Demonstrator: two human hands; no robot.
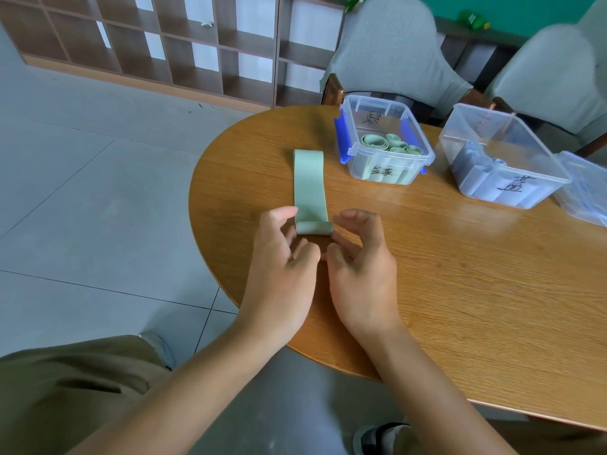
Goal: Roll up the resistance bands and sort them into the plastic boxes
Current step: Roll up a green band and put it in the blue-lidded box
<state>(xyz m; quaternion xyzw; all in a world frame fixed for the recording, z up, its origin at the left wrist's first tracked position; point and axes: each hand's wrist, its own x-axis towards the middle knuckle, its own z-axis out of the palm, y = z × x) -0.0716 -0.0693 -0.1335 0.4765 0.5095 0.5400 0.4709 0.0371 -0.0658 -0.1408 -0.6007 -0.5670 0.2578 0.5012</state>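
Note:
A pale green resistance band (309,185) lies flat on the wooden table (443,280), its near end curled into a small roll. My left hand (282,257) pinches the roll's left end with thumb and curled fingers. At the roll's right end, my right hand (359,257) does the same. Beyond the band stands a clear plastic box with blue latches (356,160) holding several rolled green bands. To its right a second clear box (473,178) holds bluish-grey rolls.
A third clear plastic piece (584,188) lies at the table's right edge. Two grey-covered chairs (391,57) stand behind the boxes. The rounded table edge runs just left of my left hand; tiled floor and wooden shelving lie beyond it.

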